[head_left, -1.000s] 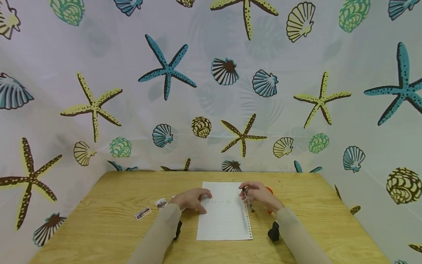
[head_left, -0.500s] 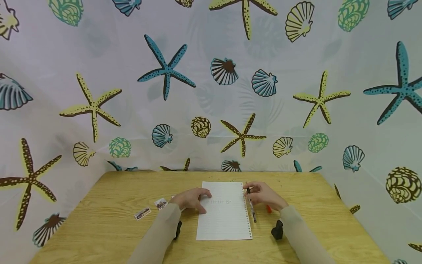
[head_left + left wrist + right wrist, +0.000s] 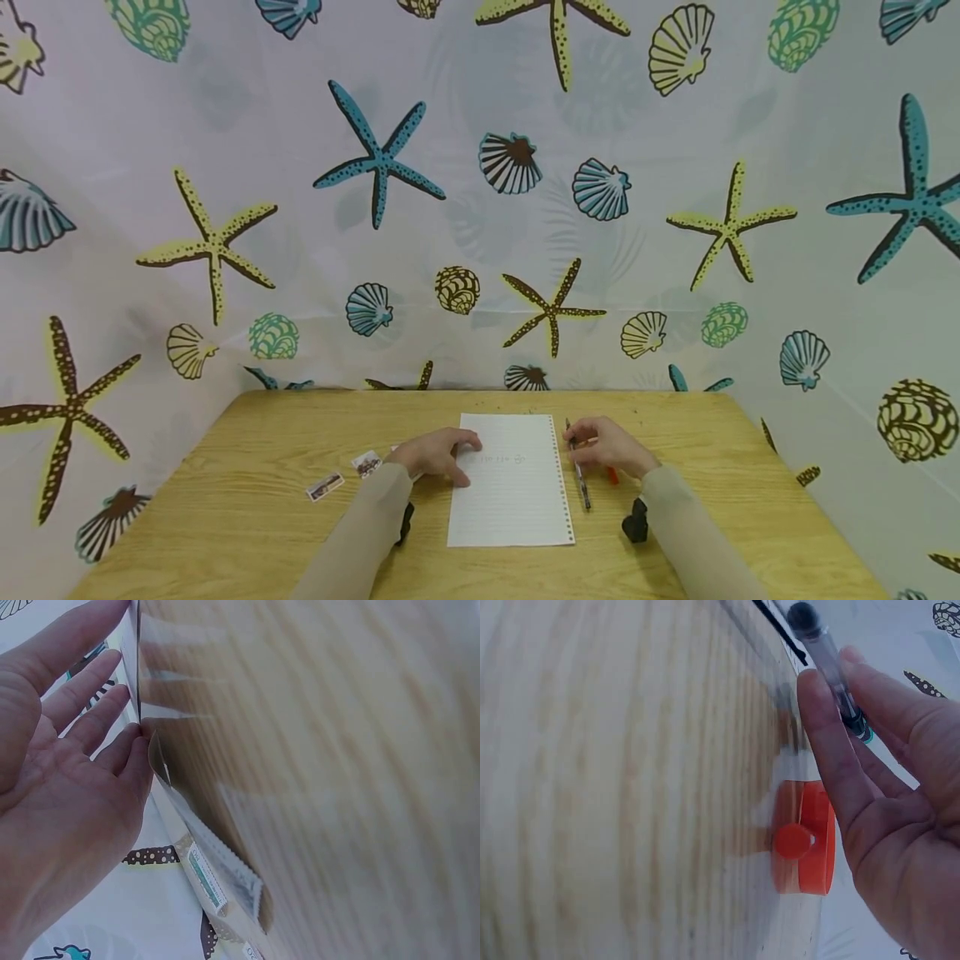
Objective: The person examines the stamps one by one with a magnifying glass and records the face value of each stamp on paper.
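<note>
A white lined sheet of paper (image 3: 510,508), with holes along its right edge and a faint line of handwriting, lies on the table. My left hand (image 3: 435,454) rests on its left edge, thumb and fingers spread; the left wrist view shows the left hand (image 3: 82,757) with fairly straight fingers. To the right of the sheet my right hand (image 3: 607,446) pinches a slim pen (image 3: 582,487) with a clear barrel and dark end. In the right wrist view the pen (image 3: 832,675) sits between thumb and fingers. Whether it touches the table, I cannot tell.
Beneath the right hand stands a round orange-red object (image 3: 817,855) with a knob. Small stamp-like pictures, one at the far left (image 3: 326,486) and another nearer the left hand (image 3: 367,463), lie on the wooden table (image 3: 247,517). A shell-patterned cloth (image 3: 450,233) hangs behind.
My right hand has moved right, off the paper's edge, taking the pen along; the pen now slants beside the sheet. The left hand and the paper stay in place.
</note>
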`<state>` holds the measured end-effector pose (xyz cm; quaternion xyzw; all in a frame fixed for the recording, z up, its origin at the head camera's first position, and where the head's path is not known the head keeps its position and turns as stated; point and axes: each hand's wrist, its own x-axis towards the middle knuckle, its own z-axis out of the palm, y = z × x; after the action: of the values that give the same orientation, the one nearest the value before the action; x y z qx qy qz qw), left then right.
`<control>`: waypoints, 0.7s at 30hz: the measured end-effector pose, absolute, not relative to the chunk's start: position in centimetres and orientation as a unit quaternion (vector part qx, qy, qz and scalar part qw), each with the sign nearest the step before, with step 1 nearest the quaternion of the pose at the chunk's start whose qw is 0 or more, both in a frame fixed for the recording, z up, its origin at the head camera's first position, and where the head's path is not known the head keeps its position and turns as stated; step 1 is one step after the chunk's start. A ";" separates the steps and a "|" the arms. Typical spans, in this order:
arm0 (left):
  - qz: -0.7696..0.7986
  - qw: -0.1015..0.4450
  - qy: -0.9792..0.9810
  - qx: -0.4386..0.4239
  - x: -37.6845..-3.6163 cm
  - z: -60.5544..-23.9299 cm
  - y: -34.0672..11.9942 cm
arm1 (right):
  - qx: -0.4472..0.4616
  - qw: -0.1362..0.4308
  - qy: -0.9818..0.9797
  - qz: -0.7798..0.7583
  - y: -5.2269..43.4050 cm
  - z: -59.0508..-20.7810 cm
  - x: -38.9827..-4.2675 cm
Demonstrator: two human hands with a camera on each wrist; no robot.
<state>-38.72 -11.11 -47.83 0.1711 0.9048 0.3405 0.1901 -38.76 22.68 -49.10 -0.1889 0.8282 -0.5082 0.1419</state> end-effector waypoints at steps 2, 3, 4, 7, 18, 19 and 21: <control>0.341 0.191 0.904 0.172 -38.7 -47.9 -11.1 | -0.182 0.140 0.832 -0.505 22.7 -49.2 -38.7; 0.342 0.191 0.904 0.171 -38.8 -47.9 -11.1 | -0.182 0.140 0.833 -0.504 22.6 -49.1 -38.6; 0.343 0.191 0.904 0.172 -38.8 -48.0 -11.1 | -0.180 0.142 0.832 -0.505 22.6 -49.1 -38.6; 0.347 0.192 0.902 0.172 -38.9 -48.1 -11.1 | -0.178 0.151 0.833 -0.501 22.5 -48.8 -38.3; 0.341 0.191 0.904 0.173 -39.1 -48.2 -11.2 | -0.152 0.121 0.862 -0.468 21.5 -49.0 -38.3; 0.339 0.191 0.905 0.173 -39.1 -48.3 -11.2 | -0.148 0.115 0.864 -0.468 21.5 -49.1 -38.3; 0.338 0.190 0.906 0.170 -39.1 -48.3 -11.1 | -0.137 0.109 0.866 -0.467 21.4 -49.3 -38.4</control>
<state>-39.13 -11.12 -48.26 0.1698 0.9057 0.3384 0.1904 -38.43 21.36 -49.25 -0.1375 0.8664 -0.4674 0.1094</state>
